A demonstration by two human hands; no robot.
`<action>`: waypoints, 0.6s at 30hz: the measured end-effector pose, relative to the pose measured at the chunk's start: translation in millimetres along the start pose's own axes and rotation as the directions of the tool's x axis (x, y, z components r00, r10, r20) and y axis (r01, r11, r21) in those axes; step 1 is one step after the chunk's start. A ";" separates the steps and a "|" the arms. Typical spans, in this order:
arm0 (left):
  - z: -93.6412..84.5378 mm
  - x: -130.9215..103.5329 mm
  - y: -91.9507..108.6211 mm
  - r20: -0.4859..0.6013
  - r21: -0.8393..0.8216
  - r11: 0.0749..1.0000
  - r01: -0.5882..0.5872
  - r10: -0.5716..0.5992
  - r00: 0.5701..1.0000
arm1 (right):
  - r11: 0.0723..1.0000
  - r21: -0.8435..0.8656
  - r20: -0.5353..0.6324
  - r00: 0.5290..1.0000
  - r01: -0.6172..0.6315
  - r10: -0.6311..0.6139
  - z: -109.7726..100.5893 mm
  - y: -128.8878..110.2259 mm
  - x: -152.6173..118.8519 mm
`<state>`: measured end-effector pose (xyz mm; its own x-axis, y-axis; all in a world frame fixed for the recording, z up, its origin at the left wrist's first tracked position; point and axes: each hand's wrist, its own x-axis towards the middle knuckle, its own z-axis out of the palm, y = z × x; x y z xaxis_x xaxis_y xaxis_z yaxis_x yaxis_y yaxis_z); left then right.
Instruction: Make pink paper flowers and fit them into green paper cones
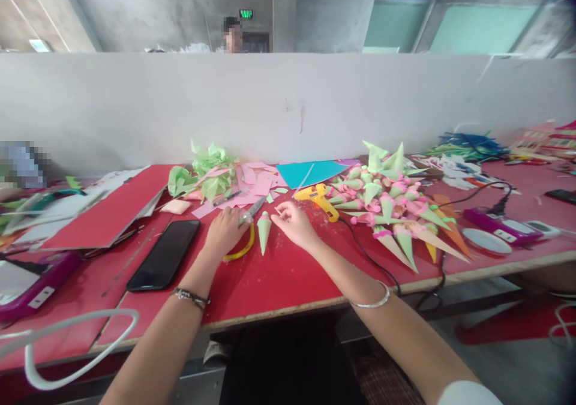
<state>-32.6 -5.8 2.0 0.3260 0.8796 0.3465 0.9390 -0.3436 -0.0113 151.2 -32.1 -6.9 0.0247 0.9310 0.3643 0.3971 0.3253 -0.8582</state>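
My left hand (227, 231) is closed over the near end of a pair of scissors (256, 207), whose blades point away to the upper right. A yellow loop (246, 249) shows beside and below this hand; whether it belongs to the scissors I cannot tell. My right hand (294, 222) hovers just right of a small pale green paper cone (263, 237), with thumb and fingers pinched together. Something tiny and pale shows at its fingertips, too small to name. The cone lies point toward me, with a pink tip at its top, apart from both hands.
A yellow glue gun (318, 200) lies beyond my right hand, its cord trailing right. Many finished cones (387, 195) are heaped to the right. Pink paper scraps (256, 180) and green tissue (209, 171) lie behind. A black phone (164, 255) is at left.
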 end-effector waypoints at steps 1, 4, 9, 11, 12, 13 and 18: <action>-0.7 0.4 1.2 -0.033 -0.017 1.000 -0.022 0.021 0.999 | 0.999 0.027 0.001 0.999 0.037 -0.037 -0.5 -2.6 -0.1; -3.9 -0.1 8.6 -0.121 -0.120 0.988 -0.093 0.078 0.990 | 0.981 0.119 0.071 0.984 0.154 -0.163 -1.2 -8.8 -1.6; -8.5 -5.4 23.2 -0.101 -0.233 0.953 -0.194 0.175 0.979 | 0.954 0.153 0.125 0.952 0.258 -0.278 -1.5 -13.0 -3.4; -9.8 -7.0 25.7 -0.072 -0.244 0.951 -0.190 0.178 0.981 | 0.954 0.134 0.124 0.950 0.269 -0.285 -1.6 -13.3 -3.3; -10.5 -7.4 26.3 -0.057 -0.239 0.955 -0.179 0.170 0.984 | 0.955 0.121 0.126 0.950 0.270 -0.285 -1.7 -13.4 -3.2; -11.2 -7.6 26.7 -0.039 -0.225 0.959 -0.170 0.165 0.985 | 0.957 0.105 0.127 0.951 0.269 -0.282 -1.8 -13.5 -3.1; -14.8 -7.3 28.9 -0.003 -0.132 0.974 -0.184 0.185 0.983 | 0.958 -0.046 0.107 0.955 0.283 -0.277 -1.7 -13.5 -2.7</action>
<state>-9.4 -26.9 13.0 0.4937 0.8000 0.3409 0.8405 -0.5396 0.0489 147.4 -39.3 4.4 -0.1841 0.8169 0.5466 0.4294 0.5671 -0.7029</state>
